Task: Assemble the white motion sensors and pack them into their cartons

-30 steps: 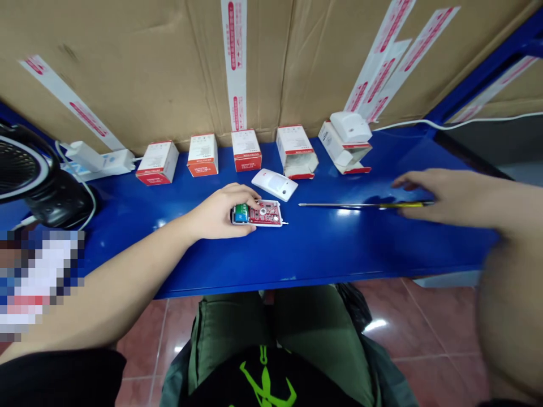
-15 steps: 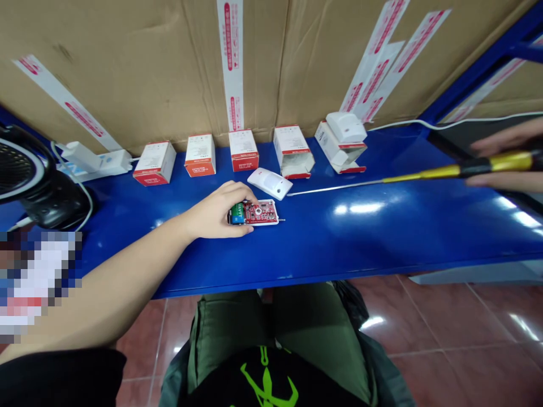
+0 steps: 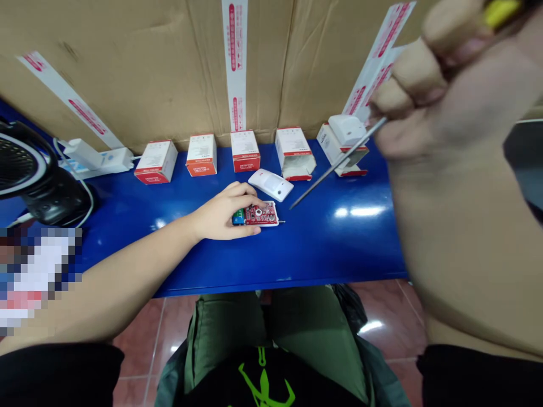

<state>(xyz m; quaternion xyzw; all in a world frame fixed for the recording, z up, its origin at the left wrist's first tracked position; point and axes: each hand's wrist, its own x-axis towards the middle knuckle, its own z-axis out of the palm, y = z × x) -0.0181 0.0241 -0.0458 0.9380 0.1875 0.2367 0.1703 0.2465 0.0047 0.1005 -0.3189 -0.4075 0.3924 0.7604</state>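
My left hand is closed around the sides of an opened detector lying on the blue bench, its red circuit board facing up. Part of a green and blue battery shows under my fingers. Just behind lies the white detector cover, tilted on the bench. My right hand, large and close to the camera, is wrapped round a screwdriver with a yellow handle. The screwdriver's metal shaft slants down leftward, its tip to the right of the board and apart from it.
Several white and red detector boxes stand in a row along the cardboard backing. On the rightmost box rests another white detector. A power strip and a black fan are at the left. The bench's front edge is above my lap.
My right hand has come in from the right and risen towards the camera with the screwdriver, whose shaft now slants steeply. The left hand and the detector have stayed nearly in place.
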